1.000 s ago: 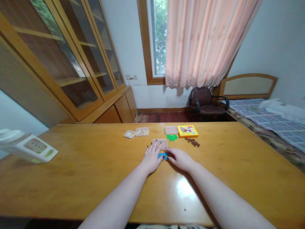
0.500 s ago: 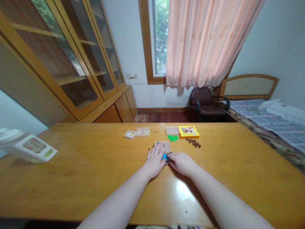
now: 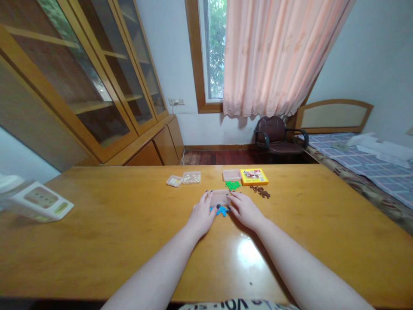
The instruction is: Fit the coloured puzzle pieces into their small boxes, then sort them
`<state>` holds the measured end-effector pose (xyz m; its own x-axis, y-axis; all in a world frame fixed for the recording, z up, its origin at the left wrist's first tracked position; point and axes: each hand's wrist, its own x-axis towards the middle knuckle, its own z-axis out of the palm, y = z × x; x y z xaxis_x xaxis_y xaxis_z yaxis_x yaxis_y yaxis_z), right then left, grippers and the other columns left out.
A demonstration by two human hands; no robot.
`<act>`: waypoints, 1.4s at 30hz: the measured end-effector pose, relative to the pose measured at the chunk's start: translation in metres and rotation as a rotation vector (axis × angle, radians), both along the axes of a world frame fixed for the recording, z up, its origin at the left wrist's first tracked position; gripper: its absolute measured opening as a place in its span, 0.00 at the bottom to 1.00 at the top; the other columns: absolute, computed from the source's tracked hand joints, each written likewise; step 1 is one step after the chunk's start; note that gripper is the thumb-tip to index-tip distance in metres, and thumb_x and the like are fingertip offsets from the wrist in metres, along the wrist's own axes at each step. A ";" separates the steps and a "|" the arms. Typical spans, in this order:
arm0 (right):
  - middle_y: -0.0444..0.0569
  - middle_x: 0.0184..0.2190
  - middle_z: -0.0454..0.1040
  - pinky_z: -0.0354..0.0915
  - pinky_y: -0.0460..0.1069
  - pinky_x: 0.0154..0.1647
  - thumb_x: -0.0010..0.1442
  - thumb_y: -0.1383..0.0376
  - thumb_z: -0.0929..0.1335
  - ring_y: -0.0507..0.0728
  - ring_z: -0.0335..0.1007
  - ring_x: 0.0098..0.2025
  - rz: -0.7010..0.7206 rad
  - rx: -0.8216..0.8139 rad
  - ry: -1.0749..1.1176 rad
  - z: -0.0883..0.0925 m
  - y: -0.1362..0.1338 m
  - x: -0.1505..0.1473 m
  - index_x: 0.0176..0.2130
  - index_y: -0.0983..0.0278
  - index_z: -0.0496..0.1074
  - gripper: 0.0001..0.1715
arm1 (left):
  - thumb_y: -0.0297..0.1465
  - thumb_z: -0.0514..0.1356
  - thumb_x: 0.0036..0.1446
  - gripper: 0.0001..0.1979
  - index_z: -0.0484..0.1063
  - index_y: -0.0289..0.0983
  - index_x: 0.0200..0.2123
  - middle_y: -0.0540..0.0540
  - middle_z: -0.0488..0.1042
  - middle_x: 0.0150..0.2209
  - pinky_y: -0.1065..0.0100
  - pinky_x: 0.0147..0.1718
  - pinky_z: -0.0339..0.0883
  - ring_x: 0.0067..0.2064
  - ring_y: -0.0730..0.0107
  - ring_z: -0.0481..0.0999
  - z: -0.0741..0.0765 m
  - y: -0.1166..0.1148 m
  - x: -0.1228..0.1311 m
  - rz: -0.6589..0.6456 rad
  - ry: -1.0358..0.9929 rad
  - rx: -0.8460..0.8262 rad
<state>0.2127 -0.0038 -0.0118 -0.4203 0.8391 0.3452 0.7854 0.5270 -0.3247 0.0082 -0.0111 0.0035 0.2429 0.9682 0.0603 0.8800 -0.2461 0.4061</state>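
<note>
Clear tray [image 3: 220,198] toward far desk [image 3: 129,241] edge, likely aligning; left hand [image 3: 201,215], right hand [image 3: 248,211] half-curled, grip unclear here; next: steadiness.

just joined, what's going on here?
A person at a wooden table has both hands at a clear tray: the left hand at its left end, the right hand at its right. Whether they grip it isn't clear. Small blue pieces lie on the near side, by the thumbs. Farther back are green pieces, brown pieces and a yellow box.
</note>
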 end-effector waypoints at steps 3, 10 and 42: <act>0.56 0.59 0.61 0.52 0.60 0.60 0.61 0.62 0.63 0.62 0.55 0.60 0.005 -0.050 -0.035 -0.007 0.004 0.000 0.57 0.64 0.64 0.25 | 0.37 0.48 0.59 0.29 0.51 0.35 0.62 0.38 0.53 0.63 0.59 0.58 0.53 0.62 0.58 0.56 -0.001 0.002 -0.001 -0.020 -0.036 0.019; 0.57 0.58 0.62 0.53 0.60 0.60 0.60 0.61 0.64 0.62 0.55 0.61 -0.009 -0.072 -0.001 -0.007 0.006 -0.001 0.57 0.64 0.64 0.26 | 0.39 0.54 0.56 0.31 0.53 0.38 0.62 0.35 0.49 0.64 0.48 0.60 0.43 0.64 0.51 0.52 -0.014 0.022 -0.012 -0.030 0.043 0.027; 0.56 0.46 0.74 0.69 0.53 0.46 0.64 0.66 0.58 0.59 0.71 0.46 0.132 0.349 0.065 0.013 -0.020 -0.017 0.52 0.67 0.67 0.19 | 0.39 0.67 0.44 0.37 0.56 0.37 0.56 0.36 0.67 0.52 0.58 0.53 0.63 0.51 0.59 0.70 -0.024 0.005 0.016 -0.196 -1.268 -0.282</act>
